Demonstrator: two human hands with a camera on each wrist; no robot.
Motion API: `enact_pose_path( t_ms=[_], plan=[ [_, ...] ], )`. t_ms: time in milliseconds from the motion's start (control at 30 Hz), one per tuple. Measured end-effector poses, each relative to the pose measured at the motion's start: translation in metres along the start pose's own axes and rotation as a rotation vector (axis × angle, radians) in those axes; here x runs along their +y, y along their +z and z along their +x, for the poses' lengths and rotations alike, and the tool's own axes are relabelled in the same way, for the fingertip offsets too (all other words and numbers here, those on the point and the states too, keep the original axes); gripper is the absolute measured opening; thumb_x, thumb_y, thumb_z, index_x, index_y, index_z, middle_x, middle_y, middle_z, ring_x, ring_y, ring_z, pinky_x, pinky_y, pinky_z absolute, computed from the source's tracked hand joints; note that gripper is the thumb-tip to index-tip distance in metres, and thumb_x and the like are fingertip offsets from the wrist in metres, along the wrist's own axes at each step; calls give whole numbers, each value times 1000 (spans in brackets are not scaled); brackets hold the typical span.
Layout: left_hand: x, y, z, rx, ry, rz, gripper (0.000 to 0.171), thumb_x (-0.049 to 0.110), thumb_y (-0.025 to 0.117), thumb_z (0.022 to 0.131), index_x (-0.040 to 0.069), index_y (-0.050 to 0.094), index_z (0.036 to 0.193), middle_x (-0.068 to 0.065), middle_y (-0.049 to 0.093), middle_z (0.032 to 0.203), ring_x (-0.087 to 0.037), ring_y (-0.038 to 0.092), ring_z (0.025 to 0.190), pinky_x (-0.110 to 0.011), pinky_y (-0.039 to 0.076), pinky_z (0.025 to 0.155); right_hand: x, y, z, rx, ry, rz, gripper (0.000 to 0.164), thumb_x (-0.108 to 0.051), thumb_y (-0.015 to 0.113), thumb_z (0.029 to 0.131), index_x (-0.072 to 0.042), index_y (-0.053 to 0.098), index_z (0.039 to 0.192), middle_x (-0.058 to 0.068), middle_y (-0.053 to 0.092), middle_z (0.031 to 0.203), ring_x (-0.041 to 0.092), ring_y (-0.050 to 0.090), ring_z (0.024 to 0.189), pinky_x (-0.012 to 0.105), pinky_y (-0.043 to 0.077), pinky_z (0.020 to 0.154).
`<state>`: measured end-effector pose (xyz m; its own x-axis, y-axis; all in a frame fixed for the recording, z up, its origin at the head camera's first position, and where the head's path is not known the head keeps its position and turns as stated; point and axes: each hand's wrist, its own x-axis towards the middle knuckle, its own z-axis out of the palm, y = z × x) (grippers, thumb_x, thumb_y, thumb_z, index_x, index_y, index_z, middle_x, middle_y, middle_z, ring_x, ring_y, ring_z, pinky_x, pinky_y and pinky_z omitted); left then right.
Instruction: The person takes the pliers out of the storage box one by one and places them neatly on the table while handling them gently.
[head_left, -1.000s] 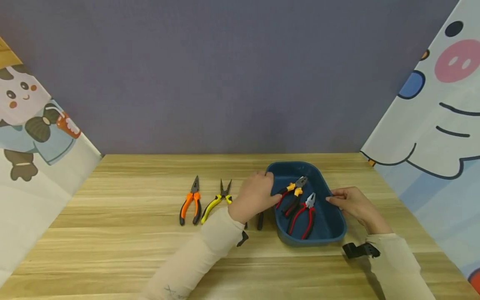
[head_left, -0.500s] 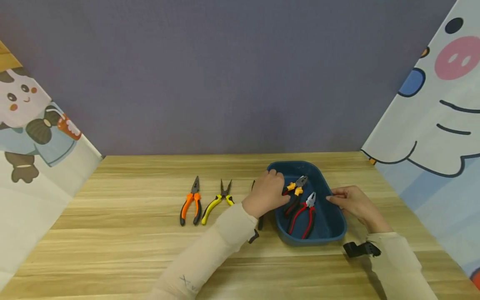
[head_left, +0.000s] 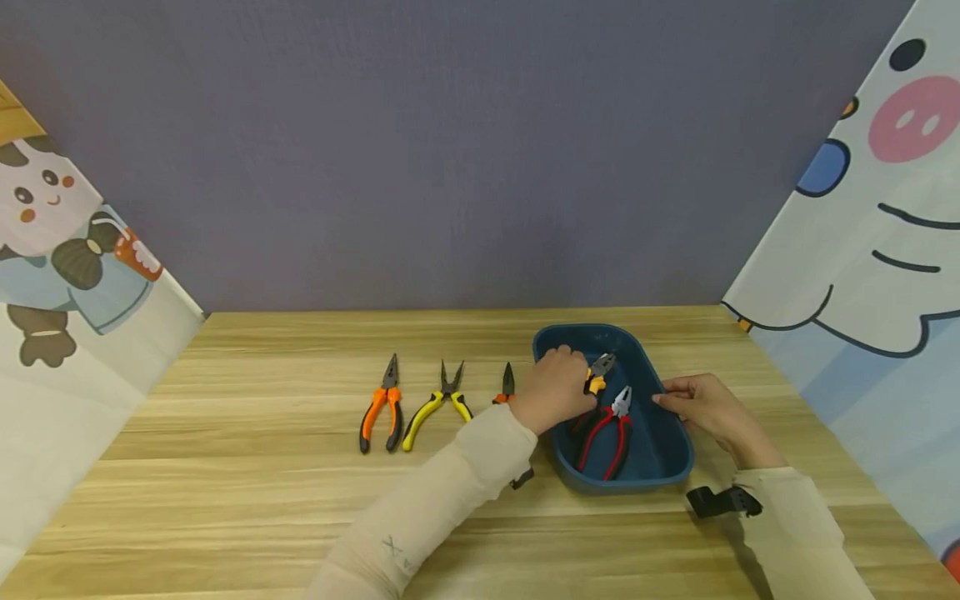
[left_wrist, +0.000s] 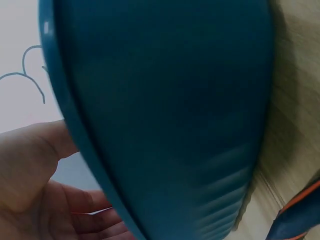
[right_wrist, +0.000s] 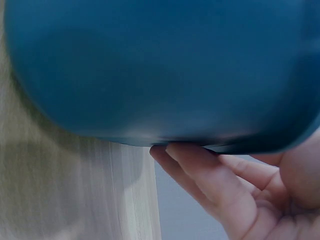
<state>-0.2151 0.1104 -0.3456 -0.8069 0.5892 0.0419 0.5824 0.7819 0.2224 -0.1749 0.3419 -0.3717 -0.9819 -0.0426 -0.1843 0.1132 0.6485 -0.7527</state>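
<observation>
My left hand [head_left: 555,390] reaches over the left rim of a blue plastic basin [head_left: 660,450], fingers pointing down at a pair of yellow-and-black pliers [head_left: 597,377]. In the left wrist view a wide gap shows between thumb and fingers [left_wrist: 85,200], and the basin wall hides the fingertips. The pliers' handles are mostly covered by the hand. Beside them in the basin lie red-and-black combination pliers [head_left: 617,417]. My right hand [head_left: 708,408] pinches the basin's right rim, thumb on top and fingers against the outer wall [right_wrist: 200,170].
On the wooden table [head_left: 225,500], left of the basin, lie orange long-nose pliers [head_left: 387,404] and yellow long-nose pliers [head_left: 442,400]. Another orange-handled pair of pliers [head_left: 508,383] is partly hidden by the left arm. A grey wall [head_left: 450,167] rises behind the table.
The left hand has moved right and farther into the basin, over the yellow-and-black pliers, uncovering the jaws of the orange-handled pair. The pliers, basin and right hand stay put.
</observation>
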Motion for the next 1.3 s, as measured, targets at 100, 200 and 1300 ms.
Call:
enact_pose_path(
  t_ms=[100, 200, 1300],
  plan=[
    [1, 3, 3, -6, 6, 21, 24, 36, 69, 84, 13, 62, 78, -1, 59, 90, -15, 52, 81, -24, 42, 74, 1, 0, 1, 1, -8, -7, 48, -16, 56, 94, 21, 47, 124, 24, 67, 103, 6, 60, 70, 30, 54, 61],
    [2, 5, 5, -9, 3, 29, 24, 35, 70, 83, 13, 64, 82, 0, 59, 88, -15, 51, 80, -24, 42, 74, 2, 0, 2, 2, -6, -12, 48, -16, 57, 94, 20, 47, 124, 25, 67, 104, 6, 60, 70, 30, 54, 61],
    [15, 38, 26, -127, -197, 95, 48, 47, 67, 82, 12, 63, 115, -3, 59, 109, -16, 55, 95, -27, 50, 70, -1, 0, 0, -1, 11, -20, 51, -19, 57, 94, 20, 45, 126, 27, 65, 108, 7, 59, 75, 30, 54, 62]
  ],
)
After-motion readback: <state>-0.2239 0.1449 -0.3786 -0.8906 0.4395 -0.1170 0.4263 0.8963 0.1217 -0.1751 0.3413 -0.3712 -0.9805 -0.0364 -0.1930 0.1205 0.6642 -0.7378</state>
